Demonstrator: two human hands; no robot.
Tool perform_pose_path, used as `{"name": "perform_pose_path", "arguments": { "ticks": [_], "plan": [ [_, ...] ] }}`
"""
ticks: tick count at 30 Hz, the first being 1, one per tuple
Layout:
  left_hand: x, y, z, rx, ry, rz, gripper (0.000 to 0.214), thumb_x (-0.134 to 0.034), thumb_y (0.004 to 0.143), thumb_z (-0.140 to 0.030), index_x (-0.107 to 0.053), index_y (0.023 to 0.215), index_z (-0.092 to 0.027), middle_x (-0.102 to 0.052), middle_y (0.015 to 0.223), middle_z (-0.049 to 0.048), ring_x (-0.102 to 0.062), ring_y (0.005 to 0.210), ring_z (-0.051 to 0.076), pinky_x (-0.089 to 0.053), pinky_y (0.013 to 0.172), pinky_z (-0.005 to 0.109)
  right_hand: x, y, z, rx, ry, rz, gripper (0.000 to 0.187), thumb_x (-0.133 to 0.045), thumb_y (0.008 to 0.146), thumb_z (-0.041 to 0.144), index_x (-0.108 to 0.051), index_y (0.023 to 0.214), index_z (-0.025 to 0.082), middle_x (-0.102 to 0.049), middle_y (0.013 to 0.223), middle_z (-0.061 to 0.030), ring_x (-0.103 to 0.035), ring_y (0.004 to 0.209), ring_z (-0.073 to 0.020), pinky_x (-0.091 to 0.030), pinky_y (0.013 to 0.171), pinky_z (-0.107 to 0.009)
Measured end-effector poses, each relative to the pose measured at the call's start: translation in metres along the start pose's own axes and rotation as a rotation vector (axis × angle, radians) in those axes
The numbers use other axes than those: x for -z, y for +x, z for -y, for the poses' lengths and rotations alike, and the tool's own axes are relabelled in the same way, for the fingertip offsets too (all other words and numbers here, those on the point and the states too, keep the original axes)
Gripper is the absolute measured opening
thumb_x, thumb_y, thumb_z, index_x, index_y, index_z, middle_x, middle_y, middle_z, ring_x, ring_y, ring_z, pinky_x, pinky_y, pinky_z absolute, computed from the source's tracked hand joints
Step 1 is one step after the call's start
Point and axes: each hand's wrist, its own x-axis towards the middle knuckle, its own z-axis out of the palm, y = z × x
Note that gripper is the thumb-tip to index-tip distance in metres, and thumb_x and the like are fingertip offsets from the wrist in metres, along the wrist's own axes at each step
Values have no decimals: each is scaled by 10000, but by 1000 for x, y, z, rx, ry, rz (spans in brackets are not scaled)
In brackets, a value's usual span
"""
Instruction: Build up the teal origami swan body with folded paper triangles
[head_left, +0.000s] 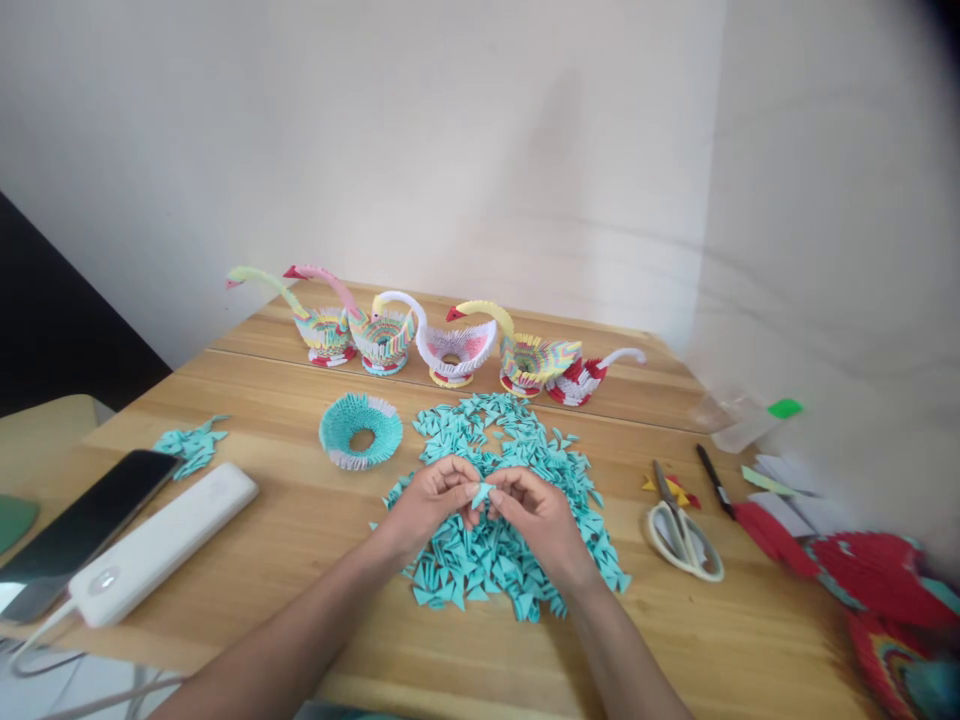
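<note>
Between the fingertips of both hands is a small turquoise folded paper triangle [482,493]. My left hand [437,497] pinches it from the left, and my right hand [534,508] pinches its other side. Both hands are just above a wide pile of turquoise paper triangles [487,565], which spreads out in front of and behind them. Left of the pile sits a turquoise paper bowl [379,428] with some pale lilac pieces along its rim and a round hole in its middle.
Several paper swans [452,350] stand in a row towards the back. At left are a white power bank [169,545], a dark phone [97,515] and more turquoise pieces [192,446]. Scissors [681,535], a black pen [715,480] and red paper pieces [874,565] lie at right.
</note>
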Motion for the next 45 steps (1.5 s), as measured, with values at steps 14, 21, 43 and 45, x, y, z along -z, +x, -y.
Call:
{"name": "perform_pose_path", "arguments": {
  "ticks": [14, 21, 43, 45],
  "plan": [
    [-6, -7, -4, -253, 764, -174, 179, -651, 791, -236, -654, 969, -218, -677, 794, 19, -604, 727, 177, -449, 697, 268, -4, -2, -2, 90, -331, -136, 124, -574, 806, 288, -654, 849, 203, -672, 760, -24, -619, 684, -185, -488, 642, -278],
    [-4, -9, 1, -463, 1054, -120, 314, -529, 838, -116, -640, 1098, -252, -682, 1069, 69, -611, 1000, 223, -455, 892, 328, -12, -4, -8, 226, -530, -207, 104, -513, 813, 208, -616, 804, 213, -642, 739, -13, -605, 678, -176, -466, 660, -275],
    [-6, -9, 7, -385, 1026, -256, 386, -516, 812, -90, -614, 1145, -259, -678, 1049, 60, -631, 922, 205, -481, 851, 319, -17, -4, -7, 101, -267, -131, 177, -555, 856, 335, -656, 938, 215, -705, 890, -39, -648, 808, -202, -507, 756, -303],
    [-3, -6, 6, -316, 894, -287, 352, -540, 803, -107, -610, 1122, -240, -686, 990, 52, -638, 856, 188, -486, 815, 303, -13, -3, -5, 63, -169, -77, 243, -543, 874, 388, -674, 989, 218, -715, 930, -50, -662, 841, -212, -519, 773, -314]
  ]
}}
